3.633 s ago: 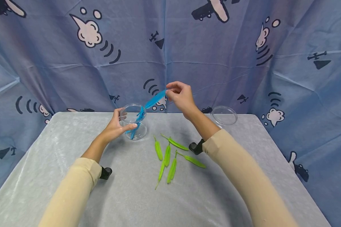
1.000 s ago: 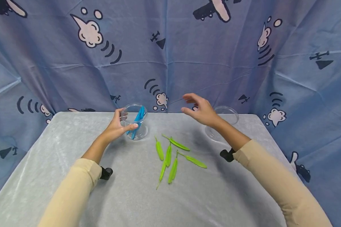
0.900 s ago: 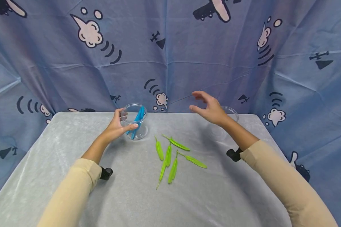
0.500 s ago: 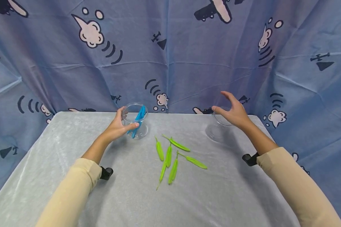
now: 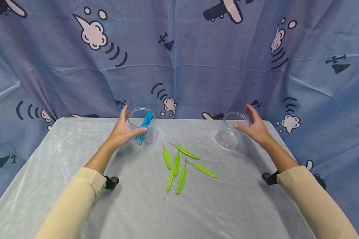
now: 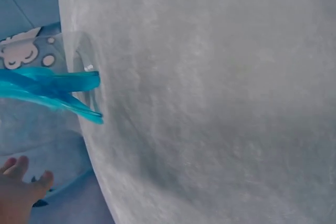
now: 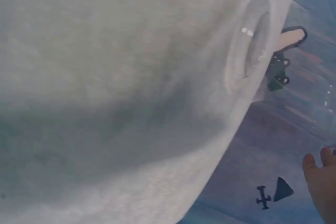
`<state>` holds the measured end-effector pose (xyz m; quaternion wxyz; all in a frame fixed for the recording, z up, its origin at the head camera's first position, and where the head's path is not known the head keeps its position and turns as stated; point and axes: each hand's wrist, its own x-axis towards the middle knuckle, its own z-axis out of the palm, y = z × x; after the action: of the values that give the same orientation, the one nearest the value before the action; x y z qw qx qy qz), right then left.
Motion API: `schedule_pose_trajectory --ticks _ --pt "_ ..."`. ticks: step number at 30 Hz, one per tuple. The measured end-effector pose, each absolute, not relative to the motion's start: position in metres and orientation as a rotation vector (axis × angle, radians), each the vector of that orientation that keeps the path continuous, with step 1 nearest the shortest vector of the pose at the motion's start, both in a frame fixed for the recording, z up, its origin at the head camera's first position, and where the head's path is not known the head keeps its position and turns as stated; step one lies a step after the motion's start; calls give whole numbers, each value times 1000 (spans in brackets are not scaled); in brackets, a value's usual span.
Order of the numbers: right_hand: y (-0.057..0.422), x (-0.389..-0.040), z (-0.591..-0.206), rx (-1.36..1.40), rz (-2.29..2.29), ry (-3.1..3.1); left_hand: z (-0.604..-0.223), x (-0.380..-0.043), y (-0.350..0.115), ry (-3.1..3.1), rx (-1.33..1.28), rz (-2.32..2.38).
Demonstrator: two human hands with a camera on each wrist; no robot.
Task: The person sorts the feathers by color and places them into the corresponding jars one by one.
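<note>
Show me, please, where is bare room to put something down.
Bare table lies between the sleeves, nearer the person than the green feathers; also left of the left hand. Crowded: around those feathers, left cup, right cup and right hand.

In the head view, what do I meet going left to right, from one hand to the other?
Left hand, round clear plastic cup holding blue feathers, loose bright-green feathers, second round clear plastic cup, right hand.

Passage lies between left cup (image 5: 136, 123) and right cup (image 5: 229, 131), over green feathers (image 5: 176, 164); curtain (image 5: 185, 83) walls off rear.
</note>
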<state>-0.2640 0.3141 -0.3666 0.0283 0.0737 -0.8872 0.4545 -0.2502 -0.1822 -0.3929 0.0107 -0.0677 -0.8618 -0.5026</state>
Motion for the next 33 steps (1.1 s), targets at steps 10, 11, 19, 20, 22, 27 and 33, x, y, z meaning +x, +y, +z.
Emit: schedule_pose_trajectory --ticks 10,11,19,20,22,27,33 --pt "322 -262 -386 248 1537 -2664 -368 -246 -163 -2441 -285 -1496" --pt "322 -261 -387 242 1552 -2664 -366 -246 -160 -2417 -295 -1486" --pt "320 -256 -396 121 1592 -2712 -356 -241 -136 -2143 -363 -1395" --pt "321 -256 -397 109 1593 -2715 -356 -241 -133 -2127 -386 -1395" --pt "322 -256 -400 106 1603 -2705 -355 -239 -127 -2106 -444 -1405" --pt "322 -259 -405 121 1632 -2674 -354 -234 -113 -2088 -611 -1497" --pt "318 -260 -407 122 1675 -2640 -361 -227 -98 -2215 -756 -1714"
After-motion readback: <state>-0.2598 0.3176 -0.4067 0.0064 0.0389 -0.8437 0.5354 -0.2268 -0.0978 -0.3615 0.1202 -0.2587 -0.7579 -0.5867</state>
